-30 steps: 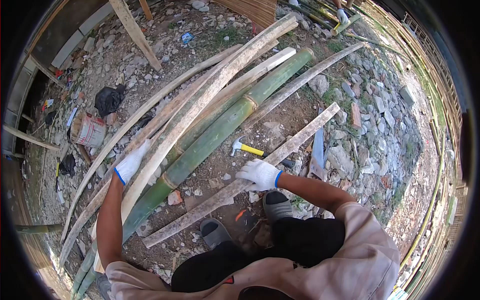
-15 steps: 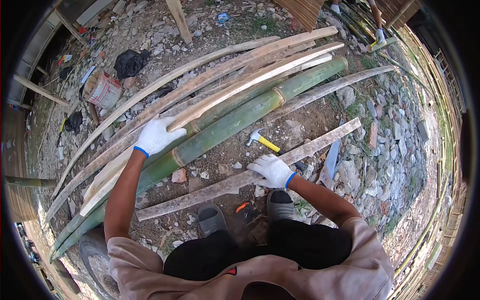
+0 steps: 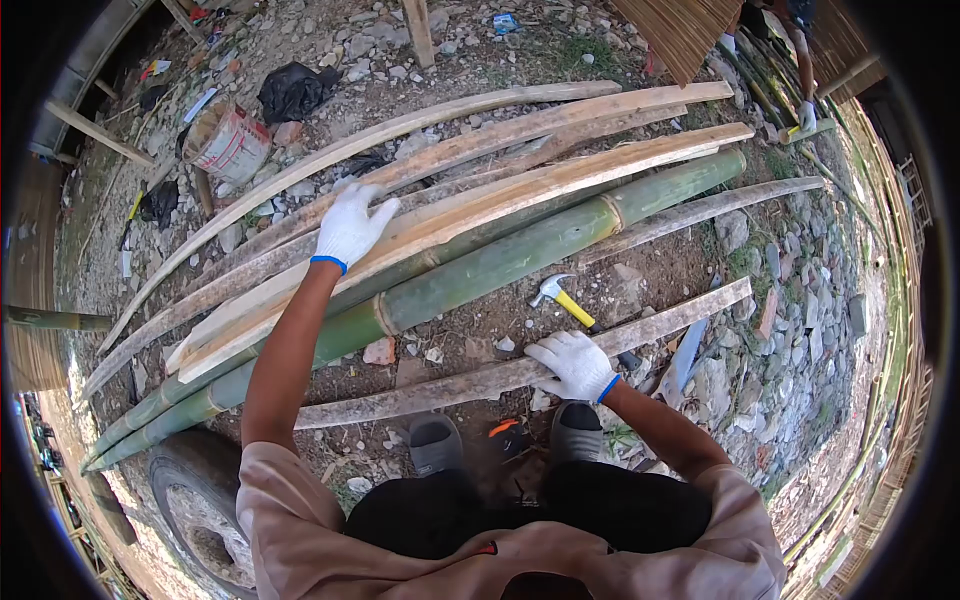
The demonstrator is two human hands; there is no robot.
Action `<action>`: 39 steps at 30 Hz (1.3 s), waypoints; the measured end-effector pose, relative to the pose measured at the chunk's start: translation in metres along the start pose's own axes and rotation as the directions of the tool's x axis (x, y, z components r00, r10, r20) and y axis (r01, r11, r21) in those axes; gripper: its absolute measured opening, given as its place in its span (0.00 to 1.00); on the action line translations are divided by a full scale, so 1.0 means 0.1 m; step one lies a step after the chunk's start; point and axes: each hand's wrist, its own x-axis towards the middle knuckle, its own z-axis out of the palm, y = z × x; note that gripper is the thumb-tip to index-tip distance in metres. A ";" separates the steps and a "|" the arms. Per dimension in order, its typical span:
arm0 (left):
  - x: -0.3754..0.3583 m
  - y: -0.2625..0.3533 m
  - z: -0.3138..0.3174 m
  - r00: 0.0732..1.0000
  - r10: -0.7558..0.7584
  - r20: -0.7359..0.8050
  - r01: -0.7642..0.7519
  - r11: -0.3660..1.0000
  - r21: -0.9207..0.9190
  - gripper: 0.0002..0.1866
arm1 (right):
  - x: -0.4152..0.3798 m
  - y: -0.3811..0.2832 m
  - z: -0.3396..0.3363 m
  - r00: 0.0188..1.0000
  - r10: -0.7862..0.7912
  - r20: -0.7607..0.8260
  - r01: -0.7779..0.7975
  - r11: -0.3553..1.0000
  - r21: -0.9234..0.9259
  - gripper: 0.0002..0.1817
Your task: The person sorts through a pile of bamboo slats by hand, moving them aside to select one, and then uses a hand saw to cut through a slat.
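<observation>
My left hand (image 3: 352, 226), in a white glove with a blue cuff, lies on the pile of wooden strips with its thumb apart from the fingers. Beneath it is a pale wooden strip (image 3: 560, 178), beside the green bamboo pole (image 3: 500, 258). My right hand (image 3: 572, 366), gloved the same way, is wrapped over a separate weathered strip (image 3: 440, 388) near my feet. A claw hammer (image 3: 566, 300) with a yellow handle lies on the soil just above that hand. The head camera sees the saw (image 3: 684, 355) partly under the weathered strip.
A tyre (image 3: 200, 500) lies at lower left. Upper left are a red-and-white bucket (image 3: 232, 145) and a black plastic bag (image 3: 296, 92). Stones and bricks cover the right side. At upper right, another person's gloved hand (image 3: 806, 115) is beside bamboo poles.
The view has shifted, so most things sit further right. My left hand has moved up across the pile from the pale strip's near end. My right hand stays on the weathered strip.
</observation>
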 end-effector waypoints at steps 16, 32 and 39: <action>0.74 -0.46 0.30 0.994 0.102 0.034 -0.108 0.937 0.332 0.31 | -0.07 0.10 0.14 1.000 -0.018 0.001 0.018 1.000 0.001 0.33; 1.05 -0.57 0.16 0.911 -0.134 0.390 0.029 0.964 0.263 0.49 | 0.09 0.04 0.09 1.000 -0.006 -0.008 0.006 1.000 0.009 0.34; 0.40 0.00 -0.43 0.938 0.334 -0.092 -0.256 0.848 0.464 0.33 | 0.05 0.00 0.18 0.998 -0.012 -0.053 0.008 0.997 -0.079 0.38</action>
